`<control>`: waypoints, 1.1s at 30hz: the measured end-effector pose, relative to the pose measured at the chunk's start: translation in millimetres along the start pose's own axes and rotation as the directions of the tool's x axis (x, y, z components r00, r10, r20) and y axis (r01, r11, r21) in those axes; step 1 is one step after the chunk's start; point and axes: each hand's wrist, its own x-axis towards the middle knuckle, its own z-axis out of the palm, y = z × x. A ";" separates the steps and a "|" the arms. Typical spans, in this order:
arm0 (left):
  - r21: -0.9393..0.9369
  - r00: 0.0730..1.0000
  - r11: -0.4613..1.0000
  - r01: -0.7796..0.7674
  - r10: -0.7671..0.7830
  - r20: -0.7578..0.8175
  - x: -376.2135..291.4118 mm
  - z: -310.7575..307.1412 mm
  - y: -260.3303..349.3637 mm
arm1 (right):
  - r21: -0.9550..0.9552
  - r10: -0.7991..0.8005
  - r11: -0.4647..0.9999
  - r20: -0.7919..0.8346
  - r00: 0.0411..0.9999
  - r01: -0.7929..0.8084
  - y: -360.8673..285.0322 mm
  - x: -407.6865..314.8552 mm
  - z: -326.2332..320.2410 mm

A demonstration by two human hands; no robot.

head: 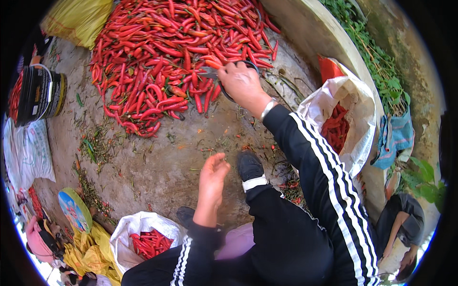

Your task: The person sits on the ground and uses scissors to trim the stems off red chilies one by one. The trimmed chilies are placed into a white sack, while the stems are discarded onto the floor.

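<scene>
My right hand is shut on a pair of scissors with dark handle loops, at the near right edge of a large heap of red chili peppers. The metal blades point left over the chilies. My left hand hangs above the concrete floor, fingers partly curled and apart, and no object shows in it. Below and left of that hand stands a white woven sack with red chilies inside. Another white sack, also with red chilies, stands beyond my right forearm.
A low concrete wall curves along the right, with green plants behind it. A black bucket lies tipped at the left near a full white sack. Cut stems litter the floor. People sit at both lower sides.
</scene>
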 end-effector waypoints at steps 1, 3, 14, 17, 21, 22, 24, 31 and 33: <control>0.033 1.000 0.999 0.003 -0.003 -0.010 9.4 1.6 3.3 | -0.014 -0.004 1.000 0.019 1.000 0.005 -2.4 4.1 2.5; 0.078 0.999 0.996 -0.043 0.046 -0.029 29.3 3.2 13.8 | -0.035 -0.009 0.999 0.070 0.997 0.012 -3.8 8.6 2.5; -0.701 0.995 0.711 0.061 0.010 0.097 84.5 -6.8 47.2 | 0.715 0.061 -0.317 0.671 0.739 -0.623 -14.2 -128.6 -59.8; -0.829 0.993 0.558 0.044 0.066 0.098 88.2 -1.3 30.2 | 0.685 0.072 -0.268 0.715 0.695 -0.677 -42.8 -157.2 -59.5; -0.725 0.996 0.682 -0.090 0.060 -0.068 85.1 -3.8 12.1 | 0.845 0.192 0.053 0.514 0.836 -0.532 -52.6 -171.1 -49.8; -0.696 0.995 0.711 -0.102 0.064 -0.080 84.2 -5.6 9.8 | 0.876 0.223 0.180 0.407 0.886 -0.448 -52.6 -171.7 -47.3; -0.660 0.994 0.743 -0.110 0.069 -0.088 82.7 -8.7 6.1 | 0.827 0.213 0.205 0.484 0.849 -0.523 -49.3 -174.3 -46.1; -0.704 0.998 0.709 -0.038 -0.003 -0.057 90.0 -20.3 0.5 | 0.767 0.168 0.188 0.590 0.790 -0.613 -43.9 -172.5 -42.0; -0.758 1.000 0.653 -0.009 -0.010 -0.021 94.3 -27.5 2.7 | 0.699 0.169 -0.054 0.710 0.683 -0.713 -36.3 -160.4 -29.5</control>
